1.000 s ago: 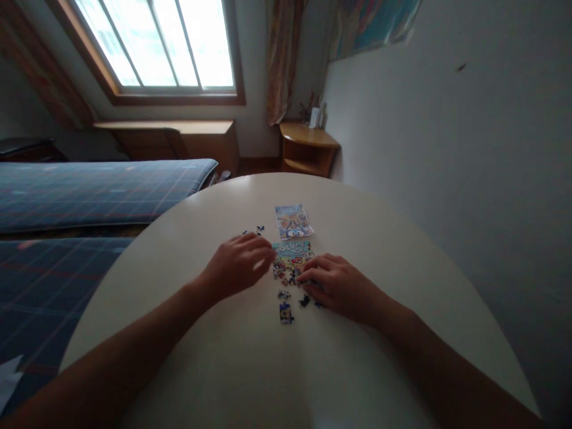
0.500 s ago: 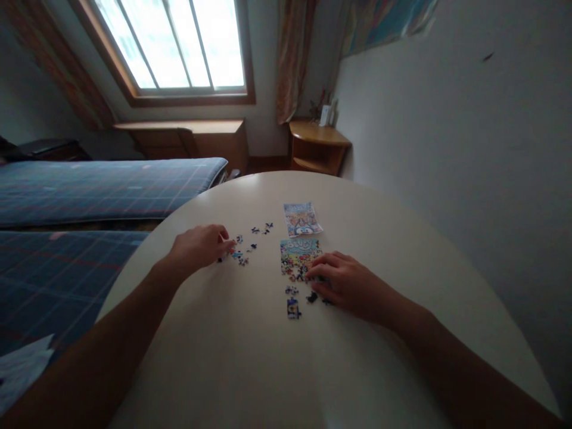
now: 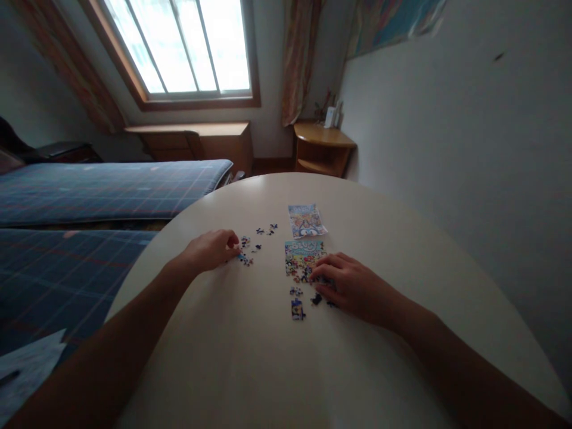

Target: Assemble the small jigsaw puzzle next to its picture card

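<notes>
My left hand (image 3: 212, 250) rests at the left edge of a scatter of loose puzzle pieces (image 3: 245, 259), its fingers curled in toward the thumb. Whatever lies between those fingertips is hidden. Two small groups of pieces, one of them dark blue (image 3: 260, 231), lie farther back. My right hand (image 3: 344, 280) lies over the right side of a partly assembled puzzle (image 3: 304, 249), fingers bent but apart, covering its lower right corner. Close in front of it sit a dark piece (image 3: 316, 299), a small joined pair (image 3: 295, 291) and a blue edge cluster (image 3: 297, 310).
Behind the puzzle a printed picture sheet (image 3: 306, 221) lies on the round cream table (image 3: 250, 357). A plaid mattress (image 3: 111, 185) stands left of the table, with papers (image 3: 33, 363) at lower left. The wall (image 3: 469, 149) runs along the right.
The whole view has shifted slightly to the right. My left hand has moved a little to the right against the loose pieces, and its fingers look more curled. My right hand stays on the puzzle.
</notes>
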Demonstrator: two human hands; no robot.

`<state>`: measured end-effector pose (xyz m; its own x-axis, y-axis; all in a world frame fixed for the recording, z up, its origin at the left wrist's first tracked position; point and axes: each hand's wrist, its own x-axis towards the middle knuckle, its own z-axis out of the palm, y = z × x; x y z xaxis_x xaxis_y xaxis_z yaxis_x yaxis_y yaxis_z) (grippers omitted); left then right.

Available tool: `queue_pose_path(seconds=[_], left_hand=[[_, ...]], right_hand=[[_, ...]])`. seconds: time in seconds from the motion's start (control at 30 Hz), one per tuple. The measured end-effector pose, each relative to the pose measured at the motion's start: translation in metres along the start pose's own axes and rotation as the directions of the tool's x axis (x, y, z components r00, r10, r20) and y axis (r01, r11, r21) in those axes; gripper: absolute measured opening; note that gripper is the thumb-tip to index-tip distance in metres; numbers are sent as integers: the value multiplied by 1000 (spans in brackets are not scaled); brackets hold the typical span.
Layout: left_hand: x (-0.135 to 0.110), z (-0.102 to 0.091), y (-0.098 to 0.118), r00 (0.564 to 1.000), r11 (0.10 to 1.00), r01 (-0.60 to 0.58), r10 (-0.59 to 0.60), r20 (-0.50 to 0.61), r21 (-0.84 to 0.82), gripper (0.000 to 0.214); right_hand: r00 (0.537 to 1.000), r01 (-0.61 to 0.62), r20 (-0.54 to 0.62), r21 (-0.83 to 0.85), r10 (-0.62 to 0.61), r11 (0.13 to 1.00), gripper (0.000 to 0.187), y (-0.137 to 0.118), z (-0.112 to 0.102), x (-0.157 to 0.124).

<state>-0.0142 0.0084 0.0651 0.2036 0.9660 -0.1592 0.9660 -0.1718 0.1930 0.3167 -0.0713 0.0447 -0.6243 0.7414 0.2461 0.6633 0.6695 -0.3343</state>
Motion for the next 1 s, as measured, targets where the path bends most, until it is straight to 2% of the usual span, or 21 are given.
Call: queue_pose_path(seconds=[0.27, 0.53, 0.63, 0.8, 1.0], left_hand=[[-1, -2, 3, 1000, 1000, -9, 10, 26, -28, 21], [0, -2, 5, 1000, 998, -15, 15, -1, -64, 19], [-1, -4, 7, 998, 985, -56, 54, -16, -162, 24], [-6, -7, 23, 988, 894, -148, 150, -28, -422, 24], [-15, 4, 50, 962, 670, -210, 272, -29, -712, 24]], right_hand=[[1000, -4, -7, 10, 4, 1000, 13, 0, 1, 0], [1000, -15, -4, 13, 15, 1000, 13, 0, 2, -1], [1000, -18, -17, 19, 18, 1000, 13, 0, 2, -2], [1000, -14, -21, 4, 14, 1000, 13, -1, 1, -2], [990, -37, -135, -11, 35, 999, 6, -8, 6, 5]])
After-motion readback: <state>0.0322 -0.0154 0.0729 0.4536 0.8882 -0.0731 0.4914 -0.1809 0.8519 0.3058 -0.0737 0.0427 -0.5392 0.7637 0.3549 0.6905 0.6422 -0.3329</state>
